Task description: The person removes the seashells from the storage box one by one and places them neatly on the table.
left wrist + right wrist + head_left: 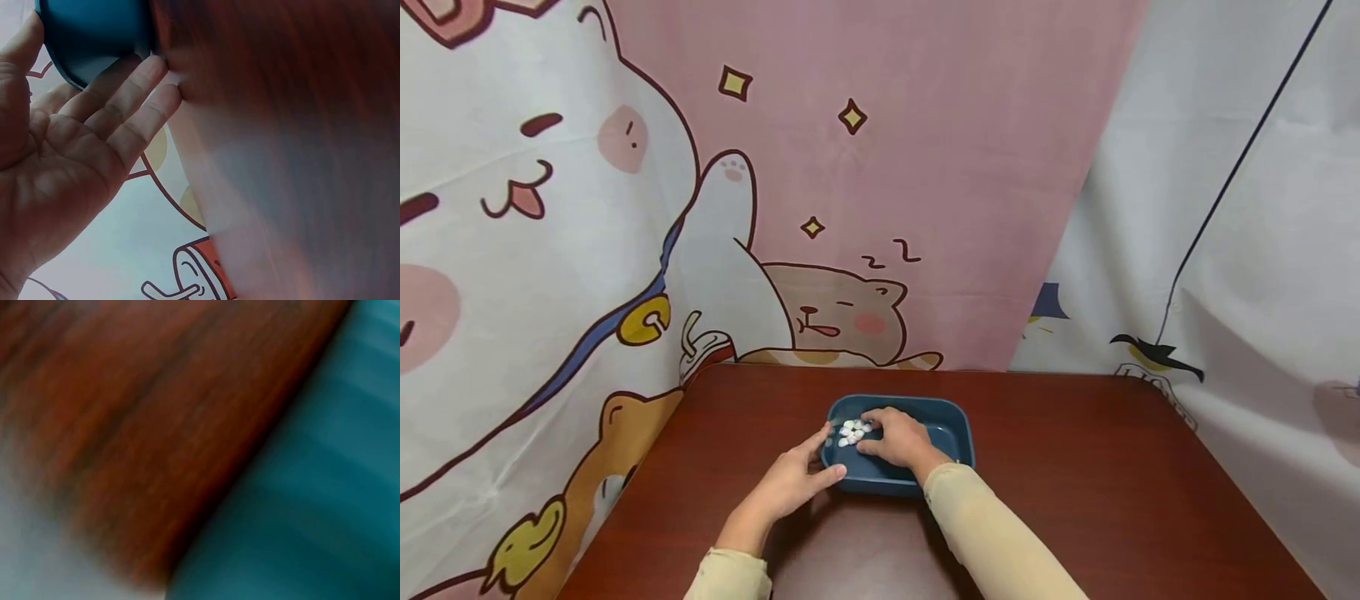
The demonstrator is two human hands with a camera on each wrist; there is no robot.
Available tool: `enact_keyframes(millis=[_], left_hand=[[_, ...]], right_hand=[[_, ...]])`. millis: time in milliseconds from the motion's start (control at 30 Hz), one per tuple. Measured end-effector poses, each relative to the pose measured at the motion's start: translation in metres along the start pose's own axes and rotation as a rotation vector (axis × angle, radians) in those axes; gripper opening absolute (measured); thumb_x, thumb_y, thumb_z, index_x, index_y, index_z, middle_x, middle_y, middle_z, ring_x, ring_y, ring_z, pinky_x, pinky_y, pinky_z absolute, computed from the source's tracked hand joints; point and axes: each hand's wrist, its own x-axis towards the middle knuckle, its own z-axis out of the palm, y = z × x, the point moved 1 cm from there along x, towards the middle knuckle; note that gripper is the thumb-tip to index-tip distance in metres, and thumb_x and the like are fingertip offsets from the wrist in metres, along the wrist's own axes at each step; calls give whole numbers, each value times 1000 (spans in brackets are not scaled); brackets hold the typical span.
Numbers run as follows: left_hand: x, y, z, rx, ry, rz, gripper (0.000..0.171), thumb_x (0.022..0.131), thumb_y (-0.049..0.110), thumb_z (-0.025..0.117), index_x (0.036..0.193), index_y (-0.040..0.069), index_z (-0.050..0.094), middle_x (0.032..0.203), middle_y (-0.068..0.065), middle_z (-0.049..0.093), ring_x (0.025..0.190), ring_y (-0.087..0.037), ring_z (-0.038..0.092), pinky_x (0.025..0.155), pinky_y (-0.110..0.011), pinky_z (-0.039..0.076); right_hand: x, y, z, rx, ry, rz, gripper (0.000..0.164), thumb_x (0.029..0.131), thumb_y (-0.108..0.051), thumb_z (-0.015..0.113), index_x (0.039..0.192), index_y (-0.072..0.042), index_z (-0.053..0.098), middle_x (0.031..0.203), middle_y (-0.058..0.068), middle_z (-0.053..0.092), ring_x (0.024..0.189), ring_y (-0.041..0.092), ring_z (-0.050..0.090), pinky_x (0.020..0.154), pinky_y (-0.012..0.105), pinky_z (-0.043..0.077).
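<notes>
A blue rectangular plastic basin (868, 473) sits on the table in the head view. Small white roundish pieces (852, 432) lie clustered at its left end, too small to identify. My right hand (898, 436) reaches inside, thumb and fingers parted at the right edge of that cluster. Outside the left wall, my left hand (790, 482) spreads its thumb and fingers around the basin's end. The left wrist view shows this hand's palm (69, 150) and extended fingers beside the blue wall (97, 34). Only the blurred basin side (312, 500) shows in the right wrist view, without the hand.
The reddish-brown wooden table (1075, 467) extends on both sides of the basin. Behind it hangs a pink and white cloth (970, 208) printed with cartoon animals, which also covers the left and right sides. Light glares off the table's near part.
</notes>
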Motion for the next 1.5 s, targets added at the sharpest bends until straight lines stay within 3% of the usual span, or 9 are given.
enact_keyframes(millis=[567,767,1033,1200,1500], left_hand=[[1,3,0,-14,-3,15,87,99,42,77,168,10,35,151,-27,61,128,-34,71,110,-59,52],[1,0,1,-19,-5,7,86,100,44,76,168,12,34,153,-26,60,131,-34,69,111,-59,51],[1,-3,3,-26,-5,4,86,100,43,76,168,11,34,155,-27,57,135,-37,66,111,-58,51],[1,-4,3,-31,-5,5,85,100,42,75,168,11,34,156,-27,57,136,-37,66,111,-58,51],[2,-5,2,-42,-2,11,85,100,42,75,168,11,34,157,-27,56,135,-38,66,110,-58,52]], right_hand=[[4,4,1,-42,-12,30,54,91,-47,84,138,-22,73,119,4,73,107,21,66,100,54,54],[2,5,3,-52,17,10,41,93,-43,83,128,-22,78,111,0,76,100,18,67,94,50,56],[-1,4,4,16,59,-1,15,94,-30,84,106,-20,85,99,-4,80,93,16,69,92,49,57],[-1,3,3,6,34,-2,11,95,-28,83,103,-21,84,99,-5,79,92,15,68,94,49,57],[2,2,2,-59,-25,-59,7,99,-26,79,98,-21,74,94,-5,69,86,14,61,86,45,55]])
